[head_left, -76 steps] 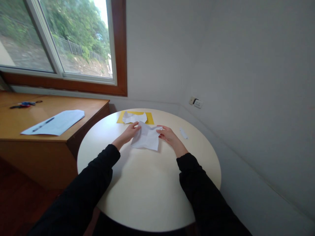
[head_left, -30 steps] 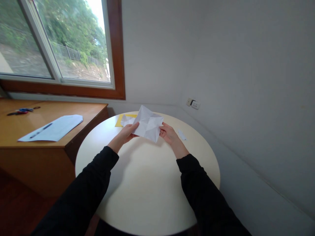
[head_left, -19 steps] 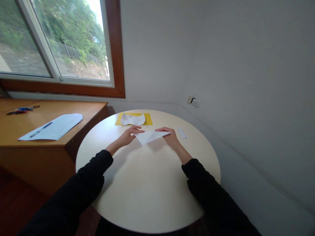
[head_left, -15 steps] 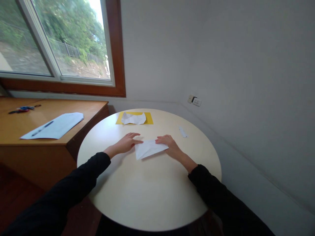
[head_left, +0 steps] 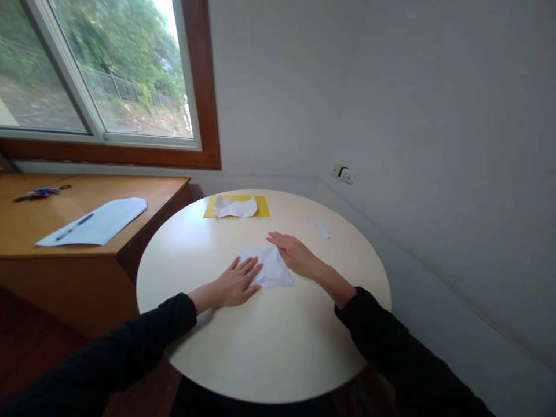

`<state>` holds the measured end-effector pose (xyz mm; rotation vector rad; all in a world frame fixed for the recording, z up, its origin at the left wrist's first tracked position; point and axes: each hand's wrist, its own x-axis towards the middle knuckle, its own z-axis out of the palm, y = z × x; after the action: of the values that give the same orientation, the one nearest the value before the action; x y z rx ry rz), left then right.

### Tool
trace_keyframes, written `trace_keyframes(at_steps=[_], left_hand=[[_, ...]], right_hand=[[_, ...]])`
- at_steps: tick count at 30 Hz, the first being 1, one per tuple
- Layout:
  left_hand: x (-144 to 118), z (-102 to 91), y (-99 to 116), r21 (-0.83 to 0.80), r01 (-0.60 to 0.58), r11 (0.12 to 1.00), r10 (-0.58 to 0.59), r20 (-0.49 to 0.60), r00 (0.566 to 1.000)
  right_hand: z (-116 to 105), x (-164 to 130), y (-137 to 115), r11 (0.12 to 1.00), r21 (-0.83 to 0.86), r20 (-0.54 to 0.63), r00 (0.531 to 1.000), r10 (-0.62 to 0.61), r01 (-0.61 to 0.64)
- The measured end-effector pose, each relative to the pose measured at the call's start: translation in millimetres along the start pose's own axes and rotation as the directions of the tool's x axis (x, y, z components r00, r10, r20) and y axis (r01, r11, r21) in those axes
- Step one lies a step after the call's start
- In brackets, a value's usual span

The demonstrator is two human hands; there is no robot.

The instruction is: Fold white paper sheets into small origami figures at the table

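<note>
- Since half a second earlier, both hands slid nearer the person and flattened onto the white paper (head_left: 269, 271), which turned slightly.
- Left hand (head_left: 237, 284) lay palm-down on the sheet's near-left corner, fingers (head_left: 251, 267) spread open, gripping nothing.
- Right hand (head_left: 293, 255) pressed its far-right edge, fingers likewise flat and open.
- Creased, thin and roughly square, the paper lay mid-bench (head_left: 260, 341), a smooth cream round top.
- Beyond lay a yellow sheet (head_left: 261, 205) bearing crumpled white paper (head_left: 234, 206).

Round table (head_left: 260, 347): white papers (head_left: 269, 269), yellow sheet (head_left: 262, 207)
</note>
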<state>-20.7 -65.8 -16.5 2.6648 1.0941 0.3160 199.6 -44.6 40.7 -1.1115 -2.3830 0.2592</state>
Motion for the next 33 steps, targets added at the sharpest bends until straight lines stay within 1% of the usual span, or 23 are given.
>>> trace_keyframes(at_steps=[1,2,3,4,5,6,7,8,9,11,13,15,17,18,19,20,22,23,25,26,28,31,33], left_hand=[[1.1,-3.9,0.8,0.043,0.001,0.999,-0.002,0.033,0.999],[3.5,-9.3,1.5,0.085,0.002,0.996,-0.008,0.069,0.998],[6.8,-15.3,2.4,0.116,0.007,0.993,-0.02,0.116,0.993],[10.9,-21.0,3.4,0.145,0.035,0.989,-0.054,0.126,0.991],[15.2,-25.4,4.4,0.182,0.131,0.975,-0.141,0.041,0.989],[19.3,-28.0,5.3,0.201,0.245,0.948,-0.234,-0.077,0.969],[22.7,-28.3,6.1,0.205,0.306,0.93,-0.276,-0.165,0.947],[25.0,-26.3,6.5,0.205,0.325,0.923,-0.289,-0.188,0.939],[26.0,-22.5,6.3,0.207,0.32,0.924,-0.289,-0.167,0.943],[23.8,-12.4,3.4,0.211,0.242,0.947,-0.235,-0.057,0.97],[17.3,-5.4,-3.4,0.229,0.23,0.946,-0.229,-0.03,0.973],[10.1,-6.2,-12.3,0.256,0.242,0.936,-0.244,-0.022,0.969],[6.0,-13.5,-18.6,0.274,0.287,0.918,-0.293,-0.017,0.956],[5.9,-17.8,-19.2,0.283,0.318,0.905,-0.325,-0.025,0.946],[7.1,-21.2,-17.6,0.294,0.343,0.892,-0.337,-0.071,0.939],[9.4,-23.0,-14.0,0.299,0.342,0.891,-0.313,-0.144,0.939],[15.3,-20.3,-2.7,0.299,0.277,0.913,-0.215,-0.223,0.951],[17.7,-16.1,3.1,0.297,0.229,0.927,-0.171,-0.209,0.963],[18.9,-5.4,10.2,0.287,0.157,0.945,-0.125,-0.126,0.984],[17.5,-0.8,10.0,0.278,0.161,0.947,-0.139,-0.098,0.985],[11.8,3.5,2.0,0.283,0.174,0.943,-0.166,-0.055,0.985],[5.2,-3.0,-15.6,0.31,0.274,0.91,-0.263,-0.076,0.962],[7.5,-9.0,-17.4,0.314,0.359,0.879,-0.331,-0.142,0.933]], right_hand=[[7.5,3.6,-4.6,0.998,-0.037,-0.017,0.999,0.046,-0.047],[16.7,5.1,-8.5,0.993,-0.087,0.032,0.996,0.078,-0.075],[26.7,4.5,-11.5,0.985,-0.137,0.123,0.985,0.119,-0.102],[36.4,2.3,-13.7,0.975,-0.182,0.213,0.963,0.166,-0.128],[45.0,-0.9,-15.4,0.961,-0.224,0.237,0.947,0.216,-0.163],[51.8,-4.4,-16.7,0.953,-0.249,0.253,0.939,0.234,-0.171],[56.7,-7.5,-17.8,0.948,-0.265,0.251,0.937,0.244,-0.176],[59.6,-10.1,-18.7,0.942,-0.28,0.249,0.934,0.257,-0.184],[60.8,-12.0,-19.3,0.939,-0.288,0.246,0.933,0.262,-0.188],[59.6,-14.7,-18.5,0.936,-0.293,0.249,0.929,0.274,-0.197],[55.1,-17.6,-13.7,0.935,-0.295,0.261,0.925,0.277,-0.197],[48.0,-20.9,-5.7,0.933,-0.307,0.265,0.924,0.276,-0.19],[39.5,-21.4,1.5,0.928,-0.318,0.271,0.92,0.284,-0.193],[35.5,-19.5,3.1,0.927,-0.324,0.279,0.917,0.284,-0.188],[32.5,-16.0,2.8,0.927,-0.33,0.286,0.917,0.278,-0.179],[31.0,-11.0,0.7,0.93,-0.33,0.252,0.934,0.253,-0.162],[33.7,0.5,-7.6,0.931,-0.322,0.081,0.975,0.207,-0.171],[37.7,5.2,-12.0,0.939,-0.305,0.047,0.982,0.183,-0.161],[48.3,8.8,-17.1,0.95,-0.279,0.135,0.973,0.186,-0.143],[52.9,7.3,-16.5,0.948,-0.279,0.185,0.96,0.208,-0.152],[56.6,-0.6,-9.4,0.944,-0.284,0.228,0.945,0.234,-0.165],[47.9,-11.5,5.8,0.923,-0.328,0.263,0.919,0.293,-0.2],[40.8,-10.6,9.4,0.895,-0.39,0.258,0.907,0.334,-0.218]])
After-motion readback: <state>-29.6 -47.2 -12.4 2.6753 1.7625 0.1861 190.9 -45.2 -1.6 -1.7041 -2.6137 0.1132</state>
